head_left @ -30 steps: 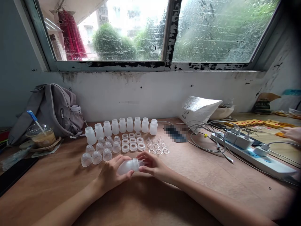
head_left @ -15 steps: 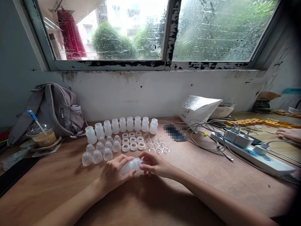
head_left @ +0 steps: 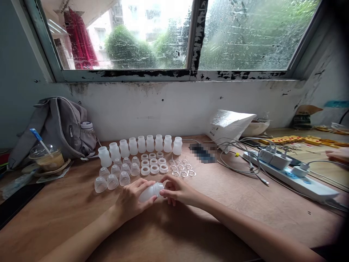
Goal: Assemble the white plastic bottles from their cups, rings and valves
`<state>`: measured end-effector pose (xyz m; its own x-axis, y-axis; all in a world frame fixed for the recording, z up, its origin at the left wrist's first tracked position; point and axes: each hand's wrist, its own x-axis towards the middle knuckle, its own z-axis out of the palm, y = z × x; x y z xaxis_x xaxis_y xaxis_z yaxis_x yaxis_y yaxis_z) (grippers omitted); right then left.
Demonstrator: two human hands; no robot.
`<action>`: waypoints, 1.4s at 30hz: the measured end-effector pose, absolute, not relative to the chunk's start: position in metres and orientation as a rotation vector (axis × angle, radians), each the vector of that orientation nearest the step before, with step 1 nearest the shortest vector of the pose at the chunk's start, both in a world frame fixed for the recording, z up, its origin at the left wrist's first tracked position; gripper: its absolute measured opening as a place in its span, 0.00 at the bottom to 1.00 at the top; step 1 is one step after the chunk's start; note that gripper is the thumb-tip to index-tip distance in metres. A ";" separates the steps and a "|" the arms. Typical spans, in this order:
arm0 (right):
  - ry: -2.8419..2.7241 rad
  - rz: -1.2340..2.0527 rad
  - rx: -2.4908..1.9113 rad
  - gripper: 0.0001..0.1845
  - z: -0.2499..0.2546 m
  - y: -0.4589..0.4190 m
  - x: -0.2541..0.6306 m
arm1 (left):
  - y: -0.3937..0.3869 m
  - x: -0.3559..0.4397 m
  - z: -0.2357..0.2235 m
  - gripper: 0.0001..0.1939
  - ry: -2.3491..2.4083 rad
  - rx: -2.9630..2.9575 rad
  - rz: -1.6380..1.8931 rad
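My left hand (head_left: 131, 198) is wrapped round the body of a small frosted baby bottle (head_left: 147, 194), which lies tilted with its threaded neck to the right. At that neck, the fingers of my right hand (head_left: 174, 191) are pinched together. Whatever they hold there is too small and too hidden to name. Behind the hands stand rows of clear domed caps (head_left: 112, 182), white screw rings (head_left: 154, 169) and thin clear discs with a ring-shaped rim (head_left: 181, 168). A row of similar frosted bottles (head_left: 141, 145) stands upright at the back.
On the left are a drink cup with straw (head_left: 49, 158), a grey backpack (head_left: 62, 127) and a dark flat object (head_left: 19, 202). To the right lie cables (head_left: 240, 163), a power strip (head_left: 294, 180) and a white pouch (head_left: 230, 125). Another person's hand (head_left: 338, 155) shows at the far right.
My right hand's fingertips have moved slightly left, closer over the bottle's neck. My left hand keeps its grip. The whole view has shifted a little.
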<state>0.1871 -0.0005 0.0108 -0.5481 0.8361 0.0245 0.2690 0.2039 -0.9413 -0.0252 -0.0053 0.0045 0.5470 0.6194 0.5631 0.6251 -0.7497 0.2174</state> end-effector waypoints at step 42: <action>-1.994 1.091 -0.653 0.17 0.022 -0.015 0.182 | -0.012 -0.023 0.021 0.18 -1.783 -3.138 -1.166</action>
